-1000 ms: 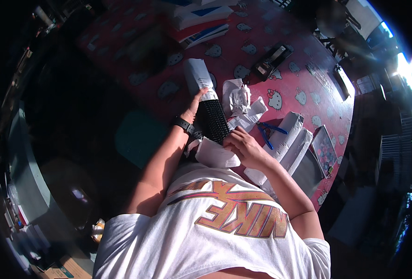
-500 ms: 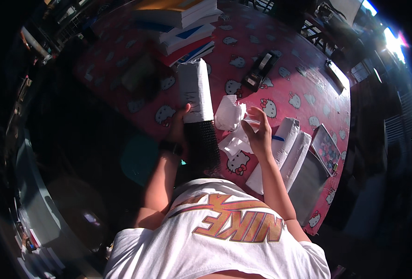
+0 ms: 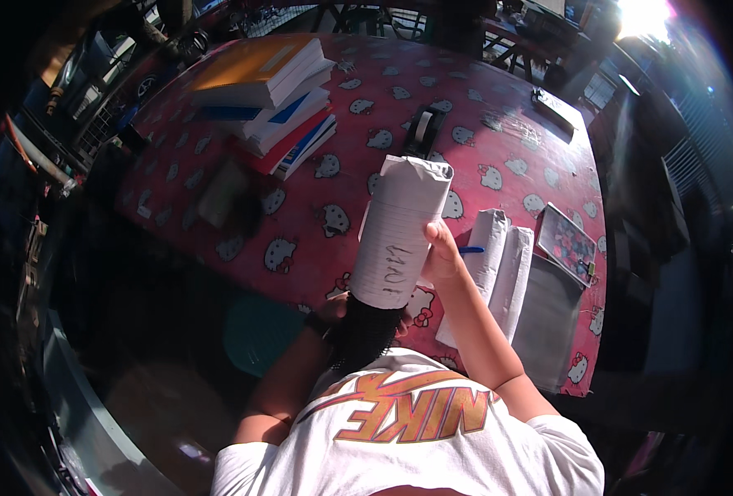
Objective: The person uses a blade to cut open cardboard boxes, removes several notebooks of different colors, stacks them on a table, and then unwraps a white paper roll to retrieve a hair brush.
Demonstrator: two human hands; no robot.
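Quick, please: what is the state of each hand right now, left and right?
Left hand: grip closed on the dark lower end of the paper-wrapped bottle.
Right hand: pressed against the side of the paper-wrapped bottle, steadying it.

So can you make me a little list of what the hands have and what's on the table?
left hand: holds the dark mesh end of the bundle
right hand: fingers on the side of the white paper-wrapped bundle
table: red cloth with cat faces
stack of books: far left
tape dispenser: beyond the bundle
white paper rolls: right of the hand
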